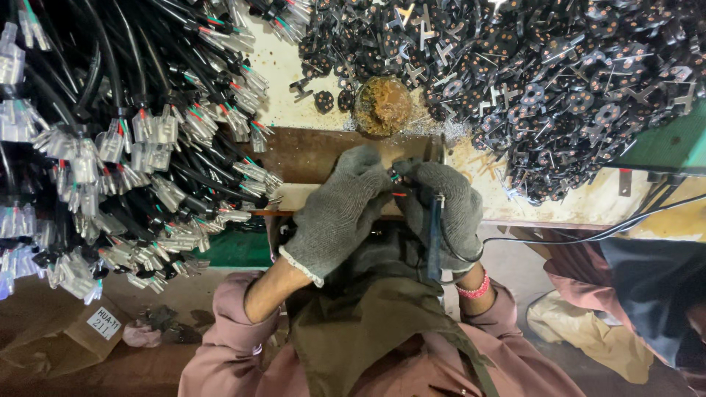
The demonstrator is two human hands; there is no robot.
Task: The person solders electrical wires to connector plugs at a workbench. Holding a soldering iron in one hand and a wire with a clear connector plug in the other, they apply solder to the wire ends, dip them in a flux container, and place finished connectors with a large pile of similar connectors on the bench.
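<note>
Olive apron (pixel 368 323) below gloved left hand (pixel 338 213) and right hand (pixel 448 206), crowding bench edge (pixel 309 197).

A thin black cable end (pixel 398 192) with exposed red and green conductors lies pinched between two grey-gloved hands, above the wooden bench edge.

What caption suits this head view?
Gloved left hand and right hand pinch coloured wires between cable bundles and black plug parts.
</note>
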